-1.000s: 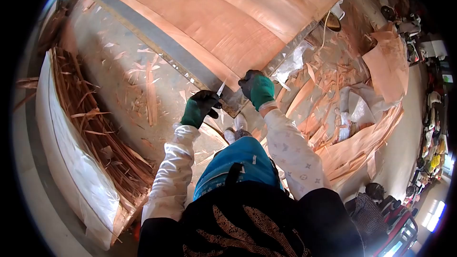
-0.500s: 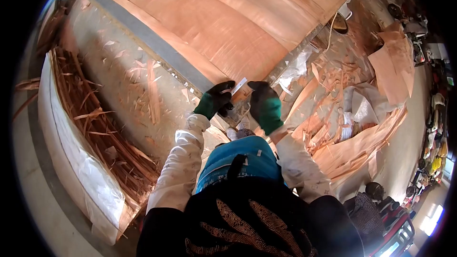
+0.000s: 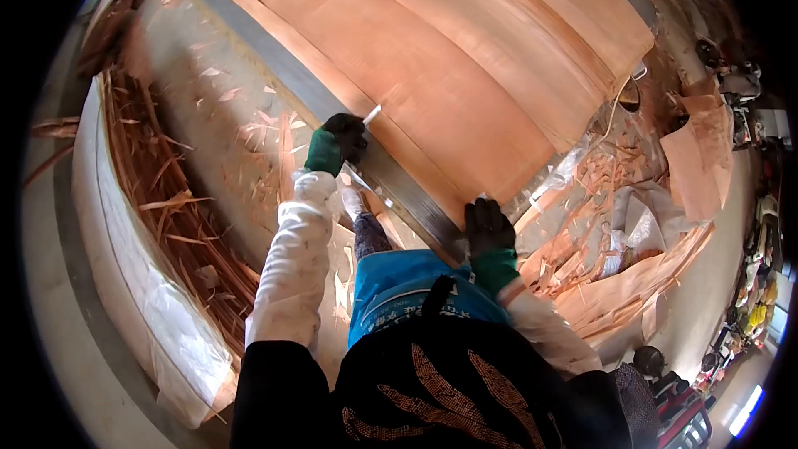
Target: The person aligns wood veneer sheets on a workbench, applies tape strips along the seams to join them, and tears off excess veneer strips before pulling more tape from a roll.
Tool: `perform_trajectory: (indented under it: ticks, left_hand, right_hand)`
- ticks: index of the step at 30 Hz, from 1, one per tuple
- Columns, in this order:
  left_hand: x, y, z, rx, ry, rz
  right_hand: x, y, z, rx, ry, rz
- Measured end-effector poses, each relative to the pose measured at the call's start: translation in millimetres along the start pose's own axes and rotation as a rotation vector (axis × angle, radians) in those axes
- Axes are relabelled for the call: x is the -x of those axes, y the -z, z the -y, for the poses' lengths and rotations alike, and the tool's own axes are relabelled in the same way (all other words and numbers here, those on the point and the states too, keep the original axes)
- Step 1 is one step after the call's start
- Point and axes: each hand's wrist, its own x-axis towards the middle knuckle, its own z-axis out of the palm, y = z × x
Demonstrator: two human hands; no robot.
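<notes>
While the left hand [image 3: 339,140] grips a tool [image 3: 373,114], veneer [image 3: 416,75] underlies the straight-fingered right hand [image 3: 490,238].

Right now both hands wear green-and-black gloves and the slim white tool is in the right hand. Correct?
One error: the slim white tool is in the left hand, not the right hand. The head view shows it jutting from the left fist. Both hands do wear green-and-black gloves.

Gloved left hand [image 3: 342,141] grips a thin white piece [image 3: 372,115] beside the grey strip [image 3: 403,191]. Gloved right hand [image 3: 490,237] extends at the near corner of the wood sheet [image 3: 424,87].
</notes>
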Motion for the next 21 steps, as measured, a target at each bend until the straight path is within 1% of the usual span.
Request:
perform_trajectory:
  ticks: [1,3,4,5,7,8,9,10,11,12,13,15,16,17,19,20,21]
  left_hand:
    - [-17,3,-2,-0.009,0.050,-0.024]
    - [-31,5,-3,0.006,0.032,0.077]
    - [-35,9,-3,0.018,0.025,0.128]
    - [-44,15,8,0.163,0.085,0.173]
    - [-40,11,-9,0.011,0.147,0.174]
    - [-38,12,-18,-0.024,0.189,0.197]
    - [-35,14,-24,-0.018,0.175,0.248]
    - [-36,14,-28,-0.028,0.198,0.242]
    - [-36,15,-30,-0.042,0.225,0.236]
    - [-34,19,-29,0.120,0.261,0.270]
    - [-38,25,-22,-0.083,-0.039,0.321]
    - [-40,34,-21,-0.480,-0.649,0.400]
    - [-42,30,-21,-0.382,-0.281,0.437]
    - [-37,27,-42,-0.285,0.079,0.404]
    - [-52,43,-3,-0.793,-0.551,0.355]
    - [-65,61,-5,-0.839,-0.628,0.395]
    - [-80,81,-11,-0.888,-0.707,0.434]
  right_hand:
    - [-1,1,-5,-0.051,-0.018,0.067]
    - [-20,29,-4,-0.150,-0.057,0.205]
    - [-36,41,2,-0.209,-0.158,0.158]
    - [-63,58,18,-0.159,-0.159,0.076]
    - [-110,51,47,-0.150,-0.188,0.002]
    - [-131,34,61,-0.210,-0.158,-0.061]
    - [-158,33,82,-0.230,-0.168,-0.063]
    - [-175,11,94,-0.145,-0.101,-0.101]
    - [-193,12,112,-0.032,-0.090,-0.053]
    - [-205,-3,118,-0.030,-0.071,-0.047]
    - [-214,-21,120,-0.031,-0.051,-0.038]
    - [-224,-32,125,0.008,-0.071,0.033]
    - [-229,-37,126,0.026,-0.074,0.063]
    - [-233,-41,126,0.020,-0.096,0.084]
    - [-234,-45,125,0.000,-0.134,0.126]
    - [-235,-46,126,0.090,-0.102,0.073]
    - [-234,-46,128,0.111,-0.105,0.099]
